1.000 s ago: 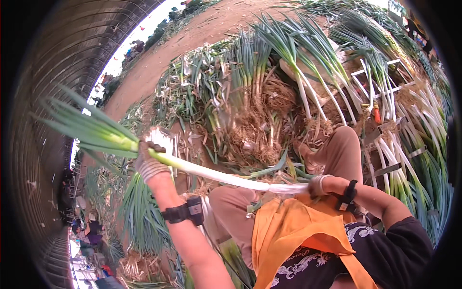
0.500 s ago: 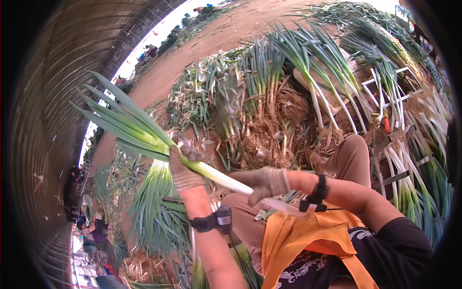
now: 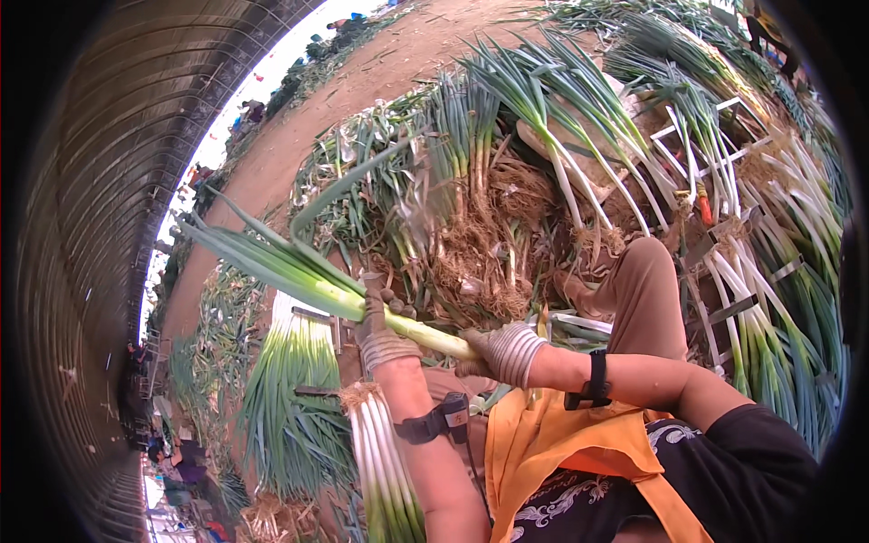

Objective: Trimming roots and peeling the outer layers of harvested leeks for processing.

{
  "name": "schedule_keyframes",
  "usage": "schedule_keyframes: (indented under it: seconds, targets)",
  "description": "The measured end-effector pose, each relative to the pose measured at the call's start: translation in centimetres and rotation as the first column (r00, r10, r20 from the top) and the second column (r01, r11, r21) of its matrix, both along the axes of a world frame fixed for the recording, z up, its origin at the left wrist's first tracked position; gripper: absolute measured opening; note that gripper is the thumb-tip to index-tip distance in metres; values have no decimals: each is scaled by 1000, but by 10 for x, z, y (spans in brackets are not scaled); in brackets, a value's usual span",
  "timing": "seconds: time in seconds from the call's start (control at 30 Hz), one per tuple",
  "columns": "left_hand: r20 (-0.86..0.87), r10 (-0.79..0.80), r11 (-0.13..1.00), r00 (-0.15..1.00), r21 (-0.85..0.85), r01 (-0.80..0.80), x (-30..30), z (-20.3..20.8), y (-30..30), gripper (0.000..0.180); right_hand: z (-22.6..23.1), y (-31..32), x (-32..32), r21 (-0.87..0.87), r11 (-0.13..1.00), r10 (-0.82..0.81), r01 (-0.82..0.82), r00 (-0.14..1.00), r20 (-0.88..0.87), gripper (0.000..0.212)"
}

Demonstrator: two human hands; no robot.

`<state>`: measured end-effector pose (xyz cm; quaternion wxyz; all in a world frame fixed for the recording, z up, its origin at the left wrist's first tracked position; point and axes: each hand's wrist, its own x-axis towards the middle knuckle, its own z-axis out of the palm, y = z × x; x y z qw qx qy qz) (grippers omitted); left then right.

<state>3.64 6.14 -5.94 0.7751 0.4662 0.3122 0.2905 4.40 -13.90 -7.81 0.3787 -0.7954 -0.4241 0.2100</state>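
A long green onion (image 3: pixel 431 338) lies slantwise across my lap, its green leaves spreading to the upper left and one leaf curving away from the rest. My gloved left hand (image 3: pixel 385 328) is closed around its stalk just below the leaves. Lower down, my gloved right hand (image 3: pixel 503 354) grips the paler part of the same stalk. Its root end is hidden behind the right hand. Below my left hand is a bundle of green onions (image 3: pixel 294 380), with several white-stemmed onions (image 3: pixel 371 434) next to my left forearm.
Uncleaned onions with brown roots (image 3: pixel 484 235) lie heaped in front of me. Trimmed onions (image 3: pixel 756 326) rest on a metal rack (image 3: pixel 733 309) to the right. An onion pair leans over a pale sack (image 3: pixel 588 163). My bent knee (image 3: pixel 647 281) rises between heap and rack.
My right hand has closed on the lower stalk, where it was blurred before. The onion's leaves have shifted and one now bends upward. The view has shifted slightly.
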Motion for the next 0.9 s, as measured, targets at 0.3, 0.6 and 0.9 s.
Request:
schedule_keyframes:
  seconds: [0.3, 0.6, 0.9]
  targets:
    - [193, -95, 995, 977, 31, 91, -15, 33, -49, 26, -28, -8, 4, 438, 898, 59, 41, 975, -213, 31]
    - [176, -295, 955, 939, 87, 284, -19, 54, -83, 24, 8, 3, 23, 340, 928, -202, 155, 973, 108, 18]
    - [210, -252, 965, 945, -21, 262, -27, 50, -82, 32, 5, -41, 39, 338, 706, 218, 623, 263, -940, 22]
